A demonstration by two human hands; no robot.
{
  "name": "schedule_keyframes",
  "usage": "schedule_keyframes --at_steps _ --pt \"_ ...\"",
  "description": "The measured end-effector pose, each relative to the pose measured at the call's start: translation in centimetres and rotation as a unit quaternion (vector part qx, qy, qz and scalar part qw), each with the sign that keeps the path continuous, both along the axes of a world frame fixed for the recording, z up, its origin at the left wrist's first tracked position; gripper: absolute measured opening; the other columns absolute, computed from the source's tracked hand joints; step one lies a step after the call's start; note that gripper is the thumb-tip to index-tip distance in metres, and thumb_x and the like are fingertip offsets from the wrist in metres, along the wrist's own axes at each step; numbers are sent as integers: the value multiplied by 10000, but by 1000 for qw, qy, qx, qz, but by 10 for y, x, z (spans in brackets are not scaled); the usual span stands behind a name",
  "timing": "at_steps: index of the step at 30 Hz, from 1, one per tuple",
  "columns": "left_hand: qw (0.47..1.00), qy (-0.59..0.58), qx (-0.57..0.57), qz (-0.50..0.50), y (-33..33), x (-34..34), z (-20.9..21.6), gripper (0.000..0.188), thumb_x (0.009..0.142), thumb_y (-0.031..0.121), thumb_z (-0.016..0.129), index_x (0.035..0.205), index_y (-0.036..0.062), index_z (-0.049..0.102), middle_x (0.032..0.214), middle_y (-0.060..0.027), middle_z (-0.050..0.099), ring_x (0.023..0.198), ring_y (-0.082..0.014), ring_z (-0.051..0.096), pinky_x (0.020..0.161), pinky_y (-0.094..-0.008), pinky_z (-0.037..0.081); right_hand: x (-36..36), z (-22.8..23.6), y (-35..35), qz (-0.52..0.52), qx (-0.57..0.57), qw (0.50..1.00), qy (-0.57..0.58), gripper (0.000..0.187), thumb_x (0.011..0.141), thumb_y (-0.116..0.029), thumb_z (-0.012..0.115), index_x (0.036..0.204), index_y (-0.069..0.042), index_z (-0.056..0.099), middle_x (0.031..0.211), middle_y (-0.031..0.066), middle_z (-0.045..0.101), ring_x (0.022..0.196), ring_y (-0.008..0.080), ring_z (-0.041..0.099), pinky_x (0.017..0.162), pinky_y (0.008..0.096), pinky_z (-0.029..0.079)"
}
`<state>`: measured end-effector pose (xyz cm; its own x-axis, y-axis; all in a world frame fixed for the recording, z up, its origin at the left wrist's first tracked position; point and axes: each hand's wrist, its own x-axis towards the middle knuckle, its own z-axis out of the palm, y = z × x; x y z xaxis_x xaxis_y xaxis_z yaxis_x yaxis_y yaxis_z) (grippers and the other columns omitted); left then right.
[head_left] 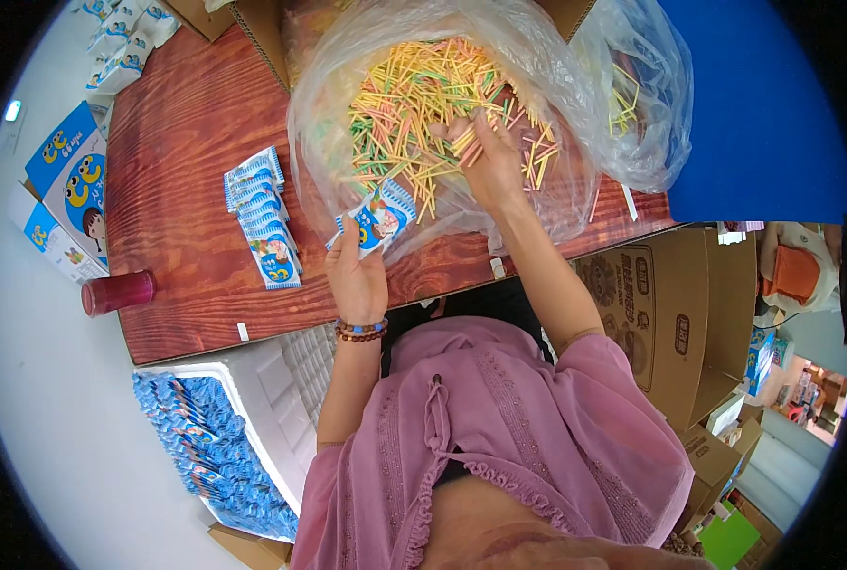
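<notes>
My left hand (pixel 357 285) pinches a small blue-and-white packet (pixel 384 218) at the table's near side. Whether the packet's end is open cannot be made out. My right hand (pixel 496 171) is closed on a few thin pastel sticks (pixel 466 148) over the right part of a loose pile. That pile of yellow, pink and green sticks (pixel 400 109) lies on a spread clear plastic bag (pixel 317 152). Left of the bag, several similar packets (pixel 270 228) overlap in a row on the red-brown wooden table (pixel 181 209).
A dark red cup (pixel 120 294) stands at the table's left edge beside a blue-and-white printed box (pixel 67 180). Below left, a white foam box (pixel 262 404) holds many blue packets (pixel 205 442). Another clear bag (pixel 656 138) lies at the right, above a large cardboard box (pixel 666 323).
</notes>
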<state>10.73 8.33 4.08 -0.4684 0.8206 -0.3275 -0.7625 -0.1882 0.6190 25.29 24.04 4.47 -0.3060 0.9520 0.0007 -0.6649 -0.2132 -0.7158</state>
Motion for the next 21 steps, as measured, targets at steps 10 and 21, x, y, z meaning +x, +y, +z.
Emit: schedule_keyframes --at_steps 10,21 --pt "1000 9 1 -4 -11 -9 -11 246 980 229 531 1083 18 605 1108 -77 645 1042 -198 589 927 -387 439 0 -5 8 104 415 665 -612 129 929 -138 489 992 -32 525 879 170 591 832 340 589 720 408 470" --pt "999 -13 -20 35 -14 -19 -2 200 959 184 567 972 4 654 1035 -87 678 977 -178 637 902 -379 496 -43 -3 -2 121 570 449 -677 123 812 -83 520 893 -18 585 873 167 629 790 331 650 662 415 526"
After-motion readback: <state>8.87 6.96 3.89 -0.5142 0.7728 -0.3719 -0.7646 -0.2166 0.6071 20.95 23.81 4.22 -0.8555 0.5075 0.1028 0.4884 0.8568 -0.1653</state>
